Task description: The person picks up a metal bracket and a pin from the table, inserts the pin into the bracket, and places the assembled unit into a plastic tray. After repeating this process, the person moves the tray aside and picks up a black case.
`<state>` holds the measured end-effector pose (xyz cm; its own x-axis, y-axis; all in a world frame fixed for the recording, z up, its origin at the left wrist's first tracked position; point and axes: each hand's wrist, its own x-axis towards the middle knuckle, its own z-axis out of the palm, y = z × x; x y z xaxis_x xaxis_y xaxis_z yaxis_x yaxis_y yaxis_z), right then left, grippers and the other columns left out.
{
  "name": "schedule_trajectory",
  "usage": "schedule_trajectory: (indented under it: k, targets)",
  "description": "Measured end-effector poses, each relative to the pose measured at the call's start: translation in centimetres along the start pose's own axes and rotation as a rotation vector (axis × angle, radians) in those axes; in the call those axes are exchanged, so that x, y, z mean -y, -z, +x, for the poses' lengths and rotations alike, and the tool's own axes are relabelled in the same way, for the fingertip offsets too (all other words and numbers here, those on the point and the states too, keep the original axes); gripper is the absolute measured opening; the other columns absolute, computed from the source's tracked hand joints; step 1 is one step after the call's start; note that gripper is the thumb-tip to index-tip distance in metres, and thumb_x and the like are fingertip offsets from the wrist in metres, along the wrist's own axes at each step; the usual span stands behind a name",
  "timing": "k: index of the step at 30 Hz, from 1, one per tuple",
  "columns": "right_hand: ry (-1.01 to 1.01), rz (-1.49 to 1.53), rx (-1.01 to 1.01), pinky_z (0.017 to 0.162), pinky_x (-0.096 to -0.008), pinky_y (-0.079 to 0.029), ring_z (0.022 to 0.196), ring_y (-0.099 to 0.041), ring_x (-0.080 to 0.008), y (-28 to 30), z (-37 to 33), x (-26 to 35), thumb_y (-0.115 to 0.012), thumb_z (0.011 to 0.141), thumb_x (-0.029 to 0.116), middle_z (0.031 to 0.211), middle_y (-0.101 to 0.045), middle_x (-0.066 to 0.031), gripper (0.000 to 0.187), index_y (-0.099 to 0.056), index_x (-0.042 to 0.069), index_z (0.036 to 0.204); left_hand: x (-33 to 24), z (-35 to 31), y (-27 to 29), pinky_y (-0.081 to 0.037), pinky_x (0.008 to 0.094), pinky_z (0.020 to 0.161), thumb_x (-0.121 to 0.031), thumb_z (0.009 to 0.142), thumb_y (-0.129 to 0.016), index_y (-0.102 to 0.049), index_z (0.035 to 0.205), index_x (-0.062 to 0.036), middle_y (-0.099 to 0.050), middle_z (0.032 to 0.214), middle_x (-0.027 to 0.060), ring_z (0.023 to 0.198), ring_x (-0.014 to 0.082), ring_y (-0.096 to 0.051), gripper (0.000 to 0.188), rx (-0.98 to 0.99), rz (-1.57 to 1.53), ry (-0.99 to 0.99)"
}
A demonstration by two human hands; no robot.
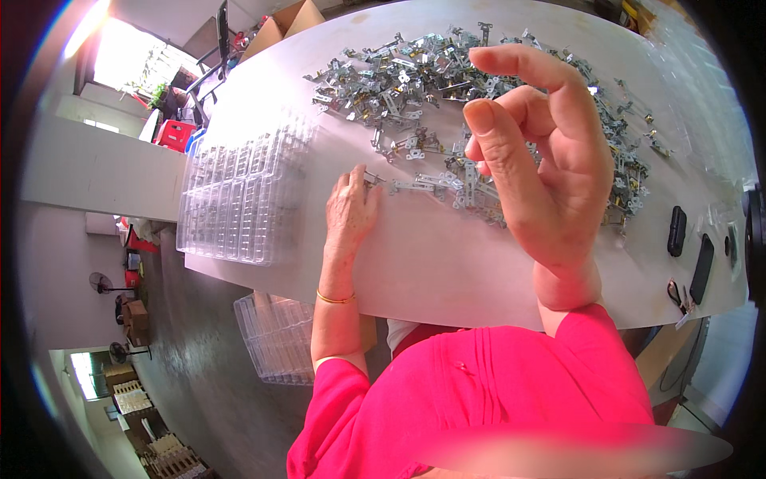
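Best to pin small silver metal bracket (pixel 375 180) flat w/ left hand (pixel 351 209) fingertips pressing it, right hand (pixel 542 152) raised, fingers spread, holding nothing, near clear plastic blister trays (pixel 239 191).

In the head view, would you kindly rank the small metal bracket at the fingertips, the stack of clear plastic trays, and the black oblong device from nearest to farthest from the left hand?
From the left hand:
1. Small metal bracket, touching its fingertips, just to the right.
2. Stack of clear plastic trays, on the table to its left.
3. Black oblong device, far across the table near the right edge.
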<state>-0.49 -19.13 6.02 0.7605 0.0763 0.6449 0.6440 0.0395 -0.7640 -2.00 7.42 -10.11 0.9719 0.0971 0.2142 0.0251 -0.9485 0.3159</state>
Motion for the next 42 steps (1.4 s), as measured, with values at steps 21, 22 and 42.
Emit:
schedule_trajectory:
  k: [21, 22, 42]
  targets:
    - [0.37, -0.279, 0.405, 0.073, -0.0385, -0.052, 0.085, -0.065, -0.0278, -0.4, -5.7, -0.5, -0.071, 0.09, 0.012, 0.103, -0.065, -0.0117, 0.041, -0.055, 0.003, 0.127, -5.5, -10.0, 1.7, -0.043, 0.0507, 0.102, -0.012, 0.09, -0.065, -0.046, 0.135, 0.0032, -0.052, 0.132, 0.026, 0.123, 0.0443, -0.051, 0.052, -0.184, -0.227, -0.294]
    - [0.369, -0.309, 0.402, 0.073, -0.0385, -0.052, 0.085, -0.065, -0.0278, 0.1, -7.0, -1.3, -0.071, 0.09, 0.012, 0.103, -0.065, -0.0117, 0.041, -0.055, 0.003, 0.127, -5.7, -10.5, 1.2, -0.041, 0.0514, 0.105, -0.012, 0.09, -0.065, -0.044, 0.138, 0.0028, -0.05, 0.137, 0.0259, 0.128, 0.0442, -0.048, 0.055, -0.137, -0.227, -0.317]
    - [0.028, -0.816, 1.082, 0.121, -0.0609, -0.016, 0.15, -0.026, -0.0314, 22.2, -23.4, -5.4, -0.086, 0.058, 0.017, 0.163, -0.028, -0.0056, 0.113, -0.032, 0.03, 0.156, -6.9, -14.8, -3.0, -0.015, 0.0604, 0.119, -0.04, 0.095, -0.057, -0.044, 0.143, 0.0007, -0.04, 0.15, 0.0259, 0.144, 0.043, -0.032, 0.064, 0.147, -0.084, -0.4]
